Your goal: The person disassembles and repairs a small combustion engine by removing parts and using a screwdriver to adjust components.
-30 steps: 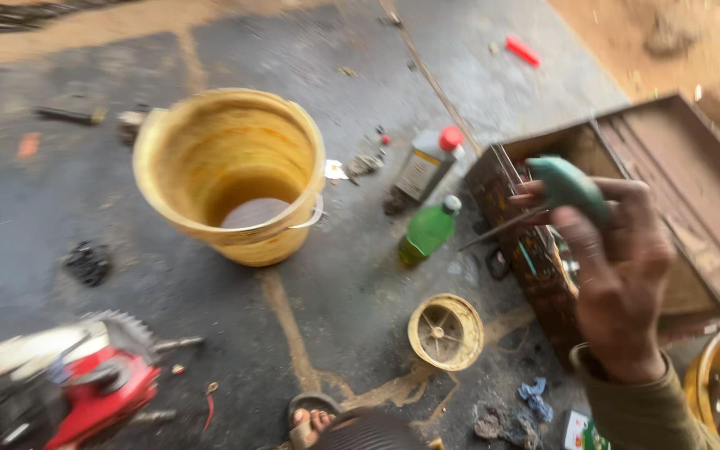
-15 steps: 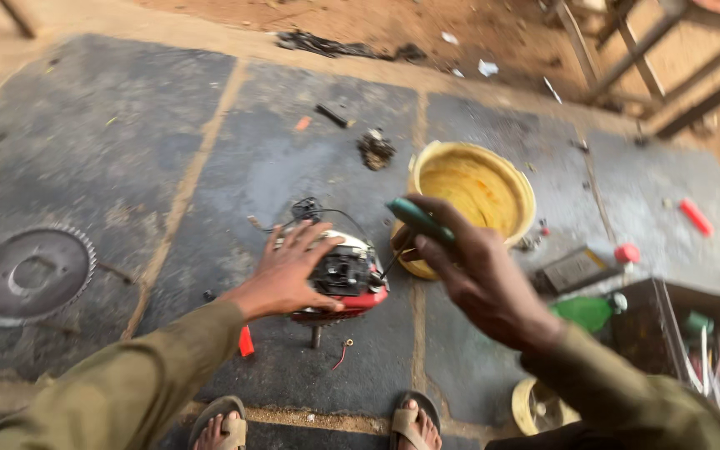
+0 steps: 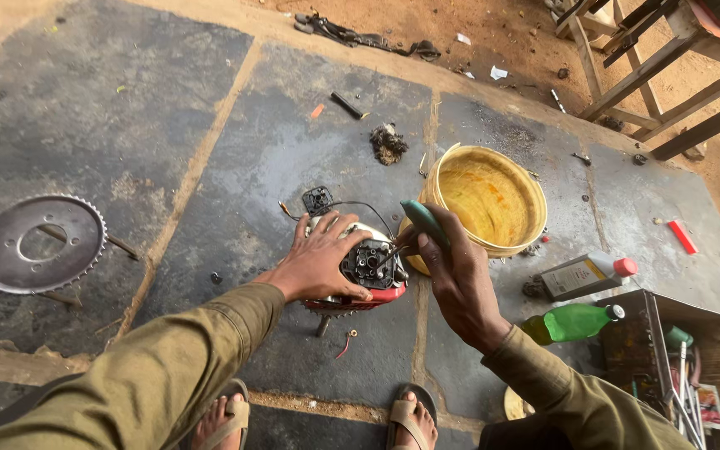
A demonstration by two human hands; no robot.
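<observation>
Since prev frame right hand (image 3: 460,279) lowered, fist shut round 1 screwdriver (image 3: 421,223); left hand (image 3: 322,257) flat-open on 1 engine (image 3: 368,275).

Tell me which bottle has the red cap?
The grey bottle beside the yellow bucket. The green bottle next to it has a dark cap.

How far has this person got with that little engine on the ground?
Done: the small red engine sits on the slab with its dark top exposed, and a green-handled screwdriver is in the right hand. In hand: the left hand steadies the engine while the screwdriver tip meets its top. Left: the engine looks otherwise assembled, its wires trailing loose.
</observation>
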